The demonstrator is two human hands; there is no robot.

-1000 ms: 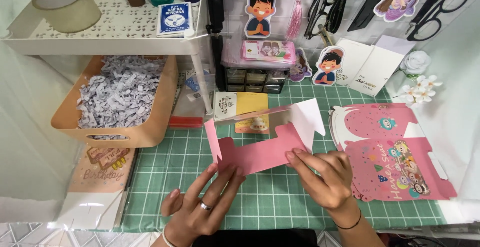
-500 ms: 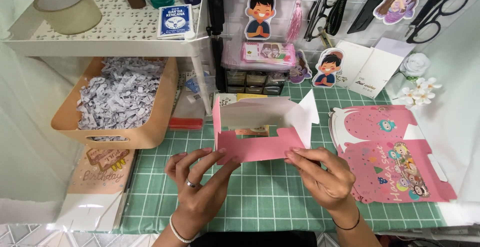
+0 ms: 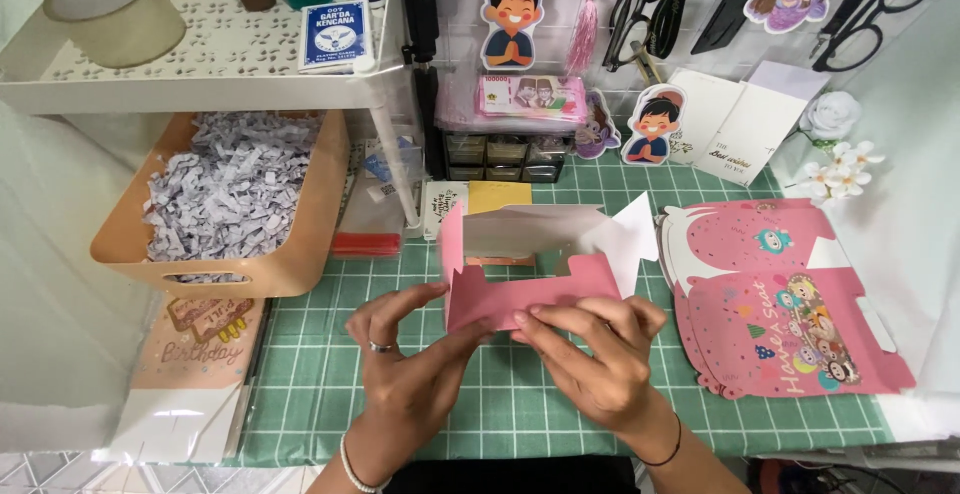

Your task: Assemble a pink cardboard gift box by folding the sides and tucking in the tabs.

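Item: pink paper box (image 3: 530, 279), half-erected, mid-mat on the green cutting mat (image 3: 300, 354). We are pinching its front panel with both hands: left hand (image 3: 410, 359) and right hand (image 3: 590, 349) closed on the lower edge. Step: folding walls; next likely needs flap tucking.

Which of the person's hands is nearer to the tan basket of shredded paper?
Left. The left hand sits just right of and below the tan basket, pressing the pink box. The right hand is farther right, past the box's middle.

pink paper box (image 3: 530, 284), half-folded, upright on mat
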